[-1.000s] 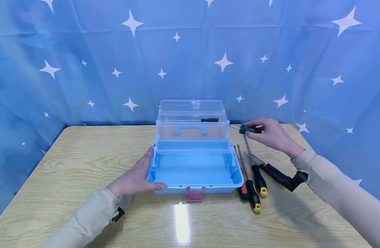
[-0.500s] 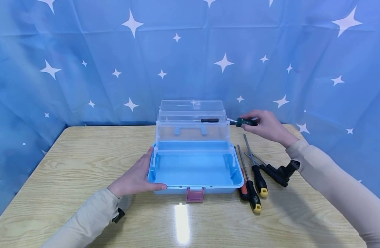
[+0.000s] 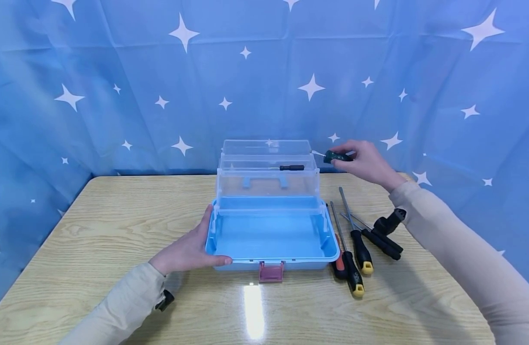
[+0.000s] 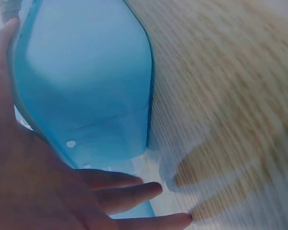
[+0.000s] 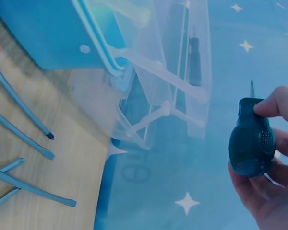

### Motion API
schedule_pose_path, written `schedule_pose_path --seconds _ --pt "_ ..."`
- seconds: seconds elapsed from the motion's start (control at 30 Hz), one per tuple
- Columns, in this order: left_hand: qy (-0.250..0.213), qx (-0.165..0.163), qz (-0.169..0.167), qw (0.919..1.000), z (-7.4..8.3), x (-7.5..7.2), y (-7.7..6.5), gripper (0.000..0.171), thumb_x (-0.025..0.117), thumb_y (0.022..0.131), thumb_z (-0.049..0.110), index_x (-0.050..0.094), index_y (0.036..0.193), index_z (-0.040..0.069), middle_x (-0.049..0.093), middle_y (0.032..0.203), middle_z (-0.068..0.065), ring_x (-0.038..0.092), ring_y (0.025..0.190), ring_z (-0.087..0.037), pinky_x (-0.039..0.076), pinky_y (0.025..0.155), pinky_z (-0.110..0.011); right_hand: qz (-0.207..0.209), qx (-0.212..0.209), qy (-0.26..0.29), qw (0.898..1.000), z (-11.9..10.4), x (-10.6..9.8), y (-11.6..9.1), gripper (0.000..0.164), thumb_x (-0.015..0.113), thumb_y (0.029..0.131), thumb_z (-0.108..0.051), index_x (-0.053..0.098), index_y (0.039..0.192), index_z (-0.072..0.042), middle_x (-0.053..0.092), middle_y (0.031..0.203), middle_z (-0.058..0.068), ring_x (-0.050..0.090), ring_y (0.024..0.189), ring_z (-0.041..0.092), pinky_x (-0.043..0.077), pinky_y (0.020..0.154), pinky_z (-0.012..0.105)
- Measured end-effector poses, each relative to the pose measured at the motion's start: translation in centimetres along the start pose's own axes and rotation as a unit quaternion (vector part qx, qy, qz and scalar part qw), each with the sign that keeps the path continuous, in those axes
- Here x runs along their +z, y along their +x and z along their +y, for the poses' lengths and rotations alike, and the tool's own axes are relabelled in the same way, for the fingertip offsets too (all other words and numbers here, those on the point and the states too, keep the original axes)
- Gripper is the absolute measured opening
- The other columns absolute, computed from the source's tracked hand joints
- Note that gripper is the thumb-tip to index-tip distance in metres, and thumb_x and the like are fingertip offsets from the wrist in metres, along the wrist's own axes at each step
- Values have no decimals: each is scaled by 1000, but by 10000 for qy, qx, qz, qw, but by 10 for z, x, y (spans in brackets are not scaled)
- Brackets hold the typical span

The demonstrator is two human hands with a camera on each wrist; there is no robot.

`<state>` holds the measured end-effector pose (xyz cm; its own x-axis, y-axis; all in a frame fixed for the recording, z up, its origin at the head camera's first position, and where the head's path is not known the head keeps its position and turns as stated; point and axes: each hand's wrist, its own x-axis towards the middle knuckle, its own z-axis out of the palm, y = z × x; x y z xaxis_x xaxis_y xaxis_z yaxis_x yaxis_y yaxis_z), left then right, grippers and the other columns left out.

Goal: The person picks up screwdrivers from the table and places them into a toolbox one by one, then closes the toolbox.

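Observation:
In the head view my right hand [image 3: 362,160] holds a short screwdriver with a dark green handle [image 3: 337,156], raised at the right of the clear upper trays. Its shaft points left toward them. The right wrist view shows the fingers around the bulbous handle [image 5: 252,143]. My left hand [image 3: 193,244] rests against the left side of the blue toolbox [image 3: 268,264], thumb on the front rim. In the left wrist view several fingers [image 4: 129,196] stretch out straight beside the box wall [image 4: 96,86]. A small black screwdriver [image 3: 292,167] lies in a clear tray [image 3: 268,178].
Several screwdrivers lie right of the box, two with black-and-yellow handles [image 3: 354,275], one with a red-and-black handle [image 3: 340,266], others with black handles [image 3: 382,243]. A pink latch [image 3: 271,272] hangs at the box front. Behind the wooden table [image 3: 117,215] hangs a starry blue curtain [image 3: 160,72].
My right hand has risen and moved slightly left with the green-handled screwdriver, from beside the lower tray to the height of the upper one. The left hand and the box have stayed put.

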<state>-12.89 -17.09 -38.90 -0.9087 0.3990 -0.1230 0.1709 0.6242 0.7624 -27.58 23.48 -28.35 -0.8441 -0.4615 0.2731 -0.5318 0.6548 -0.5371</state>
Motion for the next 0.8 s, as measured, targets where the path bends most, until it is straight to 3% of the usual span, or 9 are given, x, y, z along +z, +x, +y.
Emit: schedule_pose_path --seconds 0.17,0.4,0.67,0.8 --pt "51 -398 -130 9991 1 -1 -1 129 78 77 51 -19 152 13 25 150 -31 45 124 -43 41 96 -55 8 161 11 9999 1 -2 11 32 63 91 -10 65 120 4 64 112 20 64 93 32 53 78 43" --pt "114 -486 -164 9986 1 -1 -1 129 78 76 52 -19 152 15 35 144 -33 51 118 -43 44 93 -55 -27 394 66 9992 3 -2 23 34 62 92 -11 64 121 5 63 113 21 64 95 33 51 80 45" --pt "230 -501 -169 9983 4 -3 -2 130 78 76 53 -20 152 14 43 137 -34 57 111 -42 47 88 -54 -91 531 -21 9985 7 -3 36 35 63 92 -13 63 123 3 64 114 21 63 96 33 49 71 30" --pt "300 -504 -174 9981 6 -3 -2 131 78 75 52 -20 152 12 49 130 -35 60 104 -39 49 84 -53 -191 537 -49 9984 7 -3 42 35 62 93 -16 64 123 3 63 115 21 63 96 31 48 72 32"
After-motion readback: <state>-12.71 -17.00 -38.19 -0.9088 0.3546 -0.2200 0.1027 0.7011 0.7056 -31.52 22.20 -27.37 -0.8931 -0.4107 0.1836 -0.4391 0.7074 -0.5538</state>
